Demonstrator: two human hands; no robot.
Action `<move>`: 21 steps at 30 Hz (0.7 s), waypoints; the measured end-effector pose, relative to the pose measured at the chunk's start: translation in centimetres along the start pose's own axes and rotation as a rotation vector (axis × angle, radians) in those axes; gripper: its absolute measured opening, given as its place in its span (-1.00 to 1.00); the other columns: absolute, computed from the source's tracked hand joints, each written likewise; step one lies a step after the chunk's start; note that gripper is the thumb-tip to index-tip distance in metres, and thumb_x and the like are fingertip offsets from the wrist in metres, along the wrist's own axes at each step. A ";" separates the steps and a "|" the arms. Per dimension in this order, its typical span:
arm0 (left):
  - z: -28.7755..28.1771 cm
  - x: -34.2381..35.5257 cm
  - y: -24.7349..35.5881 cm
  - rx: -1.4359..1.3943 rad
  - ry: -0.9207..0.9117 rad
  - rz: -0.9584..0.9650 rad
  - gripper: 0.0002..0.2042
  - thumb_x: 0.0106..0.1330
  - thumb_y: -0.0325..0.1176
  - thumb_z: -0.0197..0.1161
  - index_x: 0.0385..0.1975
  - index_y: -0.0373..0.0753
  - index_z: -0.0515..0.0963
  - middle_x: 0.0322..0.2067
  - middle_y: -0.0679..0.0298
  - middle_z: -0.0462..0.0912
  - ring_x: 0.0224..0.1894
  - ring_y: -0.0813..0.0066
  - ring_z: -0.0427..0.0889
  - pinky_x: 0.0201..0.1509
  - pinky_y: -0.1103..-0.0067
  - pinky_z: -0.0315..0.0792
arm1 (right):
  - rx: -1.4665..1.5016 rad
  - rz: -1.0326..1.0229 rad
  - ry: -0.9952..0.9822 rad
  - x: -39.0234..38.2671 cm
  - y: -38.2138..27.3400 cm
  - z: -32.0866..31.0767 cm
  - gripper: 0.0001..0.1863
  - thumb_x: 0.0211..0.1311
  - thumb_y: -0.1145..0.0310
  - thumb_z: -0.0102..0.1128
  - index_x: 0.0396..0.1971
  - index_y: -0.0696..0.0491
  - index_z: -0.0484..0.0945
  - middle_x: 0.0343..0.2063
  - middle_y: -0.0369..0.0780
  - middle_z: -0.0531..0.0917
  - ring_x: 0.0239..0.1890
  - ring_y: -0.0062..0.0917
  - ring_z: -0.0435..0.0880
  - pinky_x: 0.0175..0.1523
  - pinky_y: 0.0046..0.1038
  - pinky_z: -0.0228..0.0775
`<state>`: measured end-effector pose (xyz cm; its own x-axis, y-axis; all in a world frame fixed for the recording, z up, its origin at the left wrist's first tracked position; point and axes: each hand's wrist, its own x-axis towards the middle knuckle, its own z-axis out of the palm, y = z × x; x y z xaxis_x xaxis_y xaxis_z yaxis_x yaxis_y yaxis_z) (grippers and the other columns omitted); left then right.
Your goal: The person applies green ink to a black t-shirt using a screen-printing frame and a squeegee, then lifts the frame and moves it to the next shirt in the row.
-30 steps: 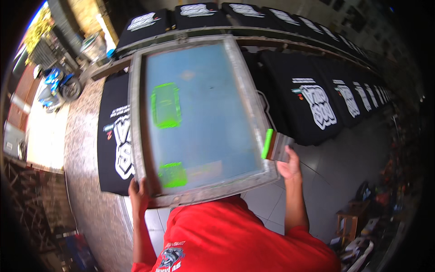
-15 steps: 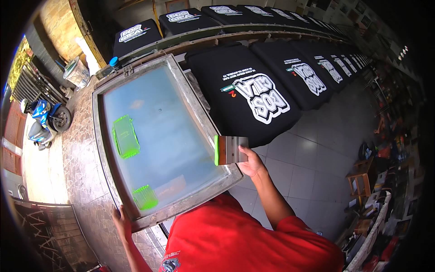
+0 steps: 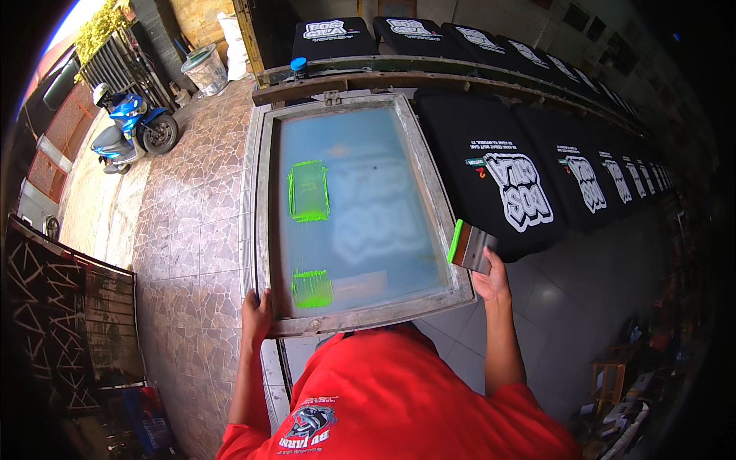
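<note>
Standing on sunlit ground to our left, a blue scooter point(image 3: 134, 126) is near a bucket point(image 3: 205, 73) whose contents we cannot make out. Our left hand point(image 3: 256, 310) touches the near left corner of the screen frame point(image 3: 376, 313), which lies before us; some fingers are hidden, so we cannot tell how tightly it grips. Just beyond the far rail, a jar point(image 3: 298, 70) wears a blue lid, concealing its inside. Within the frame, two patches of green ink point(image 3: 310, 216) sit on bluish mesh, through which a pale shape shows blurred. Our right hand point(image 3: 492, 280) is closed round a green-edged squeegee point(image 3: 475, 249) by the right rail, its fingertips partly hidden. Farther right, black shirts point(image 3: 506, 176) recede into shadow, and a wooden stand point(image 3: 609, 376) dims toward the dark rim.
</note>
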<state>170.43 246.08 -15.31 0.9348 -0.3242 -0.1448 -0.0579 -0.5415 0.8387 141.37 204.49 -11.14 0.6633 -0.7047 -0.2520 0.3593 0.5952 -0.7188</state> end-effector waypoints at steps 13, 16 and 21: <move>1.1 3.3 0.8 0.166 -0.014 -0.007 -0.59 0.29 -0.11 0.13 -0.49 -0.45 0.36 -0.63 -0.13 0.43 -0.61 -0.02 0.32 -0.46 0.29 0.29 | -0.006 0.029 0.003 3.9 -0.9 -0.8 -0.63 0.14 0.29 0.18 -0.06 0.08 0.47 -0.07 -0.25 0.57 0.05 -0.45 0.48 0.27 -0.39 0.15; 1.5 3.1 0.5 0.154 0.053 0.077 -0.58 0.29 -0.11 0.12 -0.47 -0.47 0.37 -0.60 -0.17 0.45 -0.57 -0.07 0.39 -0.43 0.27 0.31 | 0.002 0.052 -0.004 4.0 -1.2 -1.0 -0.62 0.13 0.30 0.19 -0.05 0.08 0.46 -0.07 -0.25 0.57 0.04 -0.45 0.49 0.26 -0.37 0.16; 1.4 2.3 2.3 0.161 -0.044 -0.025 -0.57 0.29 -0.12 0.12 -0.45 -0.50 0.37 -0.55 -0.24 0.48 -0.45 -0.21 0.48 -0.37 0.23 0.34 | -0.003 0.041 -0.002 3.6 -1.4 -1.3 -0.62 0.13 0.30 0.19 -0.04 0.08 0.45 -0.07 -0.25 0.57 0.05 -0.44 0.49 0.27 -0.35 0.15</move>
<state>172.00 243.00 -14.47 0.9208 -0.3405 -0.1904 -0.0934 -0.6663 0.7398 142.40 200.60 -11.87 0.6783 -0.6794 -0.2799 0.3301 0.6220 -0.7100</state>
